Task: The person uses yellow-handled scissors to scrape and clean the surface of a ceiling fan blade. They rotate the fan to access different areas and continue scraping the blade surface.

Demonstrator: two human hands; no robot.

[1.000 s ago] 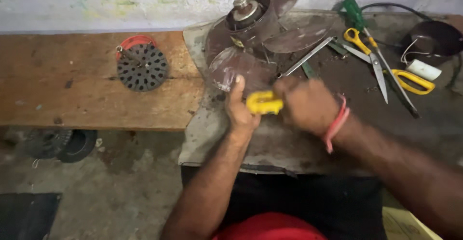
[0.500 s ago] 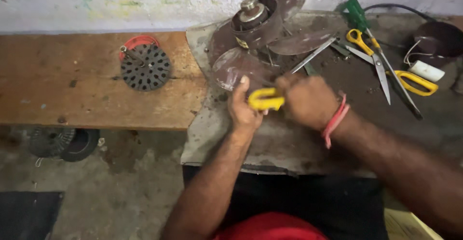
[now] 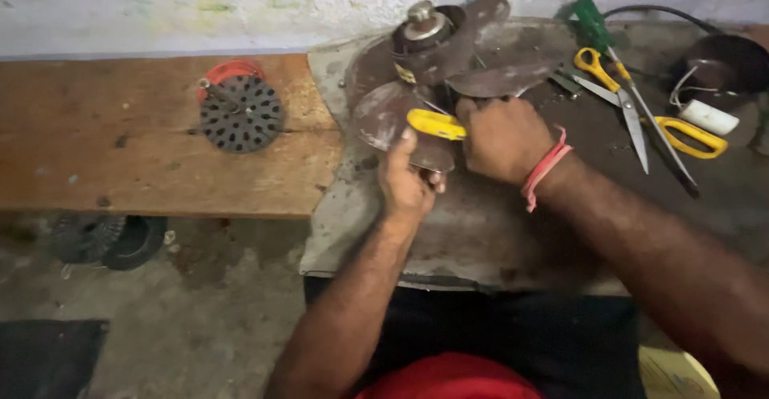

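A dusty brown fan blade assembly point(image 3: 473, 54) with a metal hub point(image 3: 422, 24) lies on a grey worktop point(image 3: 481, 231). My left hand point(image 3: 407, 181) grips the lower edge of the near blade point(image 3: 383, 114). My right hand point(image 3: 501, 136), with a pink band on the wrist, is closed around a tool with a yellow handle point(image 3: 435, 123) that lies across that blade. The tool's working end is hidden behind my fingers.
Yellow-handled scissors point(image 3: 641, 114) and a green-handled screwdriver point(image 3: 597, 26) lie at the right, near a black round part point(image 3: 721, 62) with a white piece. A black perforated disc point(image 3: 240, 113) with red wire sits on the wooden bench point(image 3: 120, 143). Dark parts point(image 3: 104, 239) lie on the floor.
Both hands have stayed on the blade and the yellow-handled tool. The view has shifted slightly; the hands have barely moved.
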